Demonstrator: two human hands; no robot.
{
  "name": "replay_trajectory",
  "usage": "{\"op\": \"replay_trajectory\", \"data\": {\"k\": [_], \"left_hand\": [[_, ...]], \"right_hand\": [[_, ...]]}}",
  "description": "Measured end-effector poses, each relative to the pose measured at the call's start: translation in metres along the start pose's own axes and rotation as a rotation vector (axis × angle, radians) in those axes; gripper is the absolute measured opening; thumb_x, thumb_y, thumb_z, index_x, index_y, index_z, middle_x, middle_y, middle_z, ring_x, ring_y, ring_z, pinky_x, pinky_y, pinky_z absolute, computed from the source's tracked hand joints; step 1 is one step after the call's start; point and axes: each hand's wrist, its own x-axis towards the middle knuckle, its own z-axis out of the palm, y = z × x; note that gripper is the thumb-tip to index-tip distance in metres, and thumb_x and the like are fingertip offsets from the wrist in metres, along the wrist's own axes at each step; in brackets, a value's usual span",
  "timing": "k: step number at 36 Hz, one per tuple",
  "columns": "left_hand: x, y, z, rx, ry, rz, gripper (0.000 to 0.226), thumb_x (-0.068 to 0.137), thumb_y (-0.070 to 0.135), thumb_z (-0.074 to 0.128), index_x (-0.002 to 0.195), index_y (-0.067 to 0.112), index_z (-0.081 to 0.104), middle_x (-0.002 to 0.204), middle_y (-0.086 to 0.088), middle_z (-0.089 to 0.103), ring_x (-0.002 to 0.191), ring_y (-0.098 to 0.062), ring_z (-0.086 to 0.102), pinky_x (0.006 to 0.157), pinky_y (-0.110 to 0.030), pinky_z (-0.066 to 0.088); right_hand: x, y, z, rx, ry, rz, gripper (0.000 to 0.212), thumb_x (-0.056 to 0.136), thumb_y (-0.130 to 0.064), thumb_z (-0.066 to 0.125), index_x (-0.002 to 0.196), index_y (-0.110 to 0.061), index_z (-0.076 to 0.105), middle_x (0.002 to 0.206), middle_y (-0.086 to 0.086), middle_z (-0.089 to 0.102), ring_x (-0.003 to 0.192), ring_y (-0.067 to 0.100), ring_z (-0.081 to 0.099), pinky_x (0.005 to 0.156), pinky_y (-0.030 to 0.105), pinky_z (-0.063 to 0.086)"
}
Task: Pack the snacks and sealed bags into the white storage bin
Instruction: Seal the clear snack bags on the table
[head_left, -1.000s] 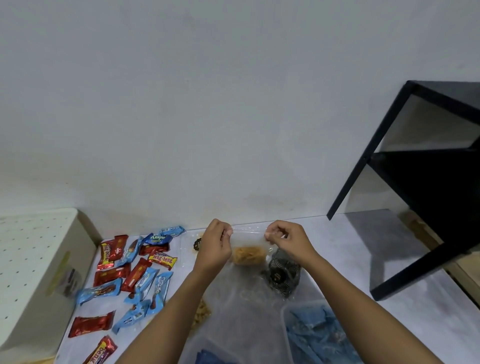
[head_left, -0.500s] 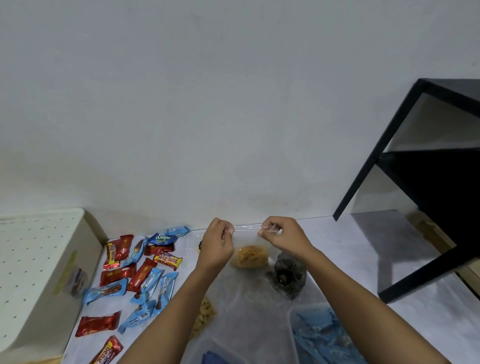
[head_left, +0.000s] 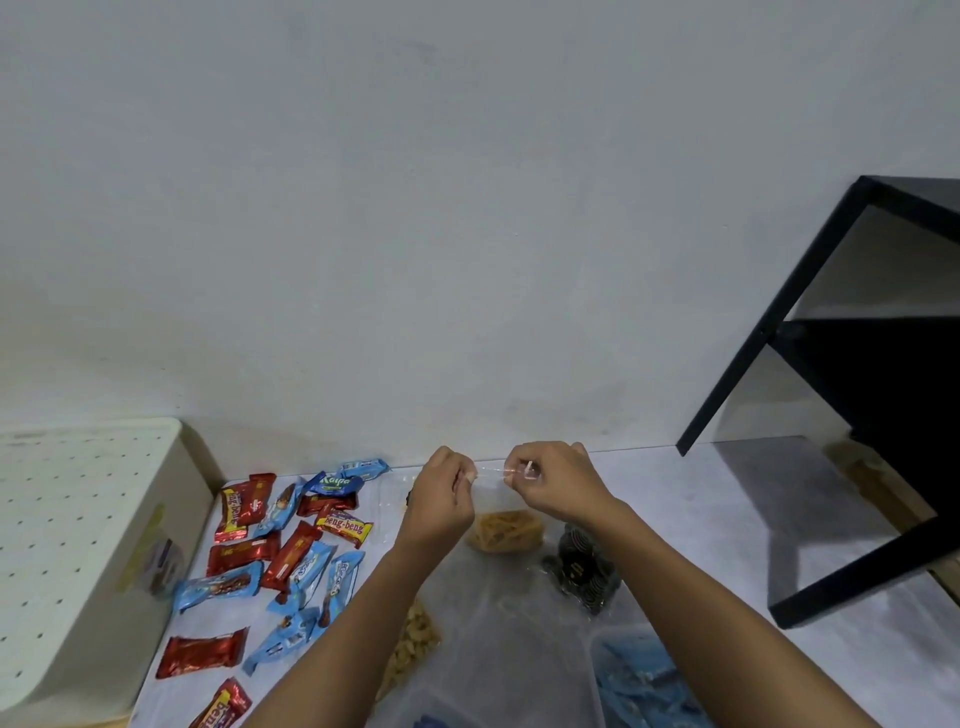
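Here, a person stands at a pale desk (head_left: 727, 499) set against a plain wall, both bare arms reaching forward. The left hand (head_left: 441, 499) and the right hand (head_left: 550, 486) are both closed in a pinch on the top edge of a clear bag (head_left: 498, 597), the two hands close together with a short strip of the bag's mouth stretched between them. The bag hangs down from the hands toward the desk. Inside it, just below the hands, sits a clump of yellow-orange crisps (head_left: 506, 530).

To the right of the crisps, under the right forearm, lies a dark bundle (head_left: 582, 571) of small black pieces; what they are I cannot tell. Below the left forearm, a pile of pale nuts (head_left: 415, 644) shows through clear plastic.

On the left half of the desk, wrapped snacks (head_left: 291, 556) lie scattered flat, red wrappers and blue wrappers mixed together, some overlapping. Further left, touching the desk's edge, stands the white bin (head_left: 78, 545), its top dotted with small holes and a label on its side.

At the bottom edge, near the right arm, a clear tub (head_left: 597, 654) holds blue packets (head_left: 644, 680). On the far right, a black frame (head_left: 810, 312) stands on the desk.
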Motion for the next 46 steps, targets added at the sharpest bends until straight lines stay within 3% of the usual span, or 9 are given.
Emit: {"op": "replay_trajectory", "data": {"k": [3,8,22,27,30,35,38,42,46], "left_hand": [[0.001,0.001,-0.002,0.006,-0.041,0.021,0.012,0.083,0.013,0.041,0.078,0.018,0.051,0.082,0.003,0.049,0.075,-0.007,0.05,0.065,-0.021,0.039],[0.002,0.003,-0.001,-0.035,-0.105,-0.047,0.016,0.091,0.007,0.045,0.083,0.018,0.051,0.084,0.003,0.048,0.076,-0.003,0.049,0.065,-0.008,0.035],[0.012,0.007,-0.019,0.029,-0.118,0.043,0.018,0.089,0.001,0.046,0.085,0.008,0.062,0.083,0.004,0.051,0.073,-0.001,0.049,0.064,-0.004,0.034],[0.012,0.007,-0.026,0.02,-0.148,0.049,0.016,0.09,0.009,0.052,0.093,0.01,0.068,0.085,0.005,0.056,0.074,0.0,0.051,0.065,-0.005,0.036],[0.013,0.004,-0.03,0.027,-0.13,0.002,0.014,0.091,0.012,0.053,0.094,0.01,0.067,0.089,0.002,0.06,0.076,0.0,0.051,0.065,-0.005,0.038],[0.009,0.006,-0.03,0.092,-0.118,0.009,0.013,0.091,0.009,0.049,0.091,0.011,0.062,0.088,0.003,0.056,0.076,0.001,0.049,0.065,-0.003,0.035],[0.006,0.009,-0.026,0.108,-0.101,0.03,0.014,0.09,0.007,0.048,0.087,0.012,0.06,0.086,0.004,0.055,0.074,0.0,0.048,0.064,-0.006,0.034],[0.005,0.008,-0.025,0.069,-0.072,-0.004,0.014,0.089,0.009,0.052,0.086,0.013,0.065,0.081,0.008,0.055,0.074,0.0,0.05,0.062,-0.007,0.035],[0.006,0.009,-0.028,0.002,-0.06,-0.01,0.013,0.088,0.009,0.057,0.089,0.012,0.07,0.08,0.007,0.056,0.077,-0.001,0.053,0.066,-0.004,0.036]], "right_hand": [[0.0,-0.005,0.003,0.024,-0.028,0.011,0.011,0.082,-0.04,0.059,0.079,-0.031,0.064,0.083,-0.013,0.066,0.078,0.008,0.055,0.088,0.032,0.028],[0.006,-0.013,0.007,-0.033,-0.011,-0.018,0.013,0.086,-0.027,0.055,0.075,-0.026,0.062,0.067,-0.011,0.055,0.072,0.012,0.051,0.083,0.032,0.028],[0.006,-0.023,0.017,0.101,0.101,0.081,0.011,0.082,-0.031,0.059,0.072,-0.029,0.065,0.069,-0.015,0.06,0.075,0.009,0.053,0.083,0.033,0.026],[0.008,-0.017,0.014,0.159,0.055,0.076,0.008,0.082,-0.032,0.064,0.076,-0.03,0.068,0.072,-0.018,0.061,0.078,0.008,0.056,0.085,0.032,0.034],[0.009,-0.011,0.006,0.294,-0.011,0.041,0.006,0.082,-0.02,0.067,0.082,-0.022,0.072,0.08,-0.011,0.067,0.076,0.001,0.057,0.075,0.02,0.045],[0.008,-0.002,-0.003,0.276,-0.008,0.069,0.008,0.081,-0.011,0.067,0.077,-0.016,0.072,0.079,-0.004,0.068,0.069,-0.002,0.055,0.062,0.007,0.041],[0.008,0.001,-0.001,0.272,0.003,0.077,0.016,0.081,-0.003,0.064,0.074,-0.014,0.072,0.072,-0.008,0.066,0.063,-0.005,0.056,0.06,0.008,0.04],[0.007,0.003,-0.004,0.319,0.011,0.114,0.018,0.075,-0.008,0.073,0.064,-0.023,0.071,0.069,0.002,0.069,0.063,0.006,0.057,0.066,0.023,0.049],[0.0,0.002,-0.013,0.394,-0.066,0.12,0.012,0.072,-0.009,0.078,0.067,-0.018,0.072,0.049,-0.009,0.06,0.047,-0.003,0.053,0.053,0.011,0.041]]}}
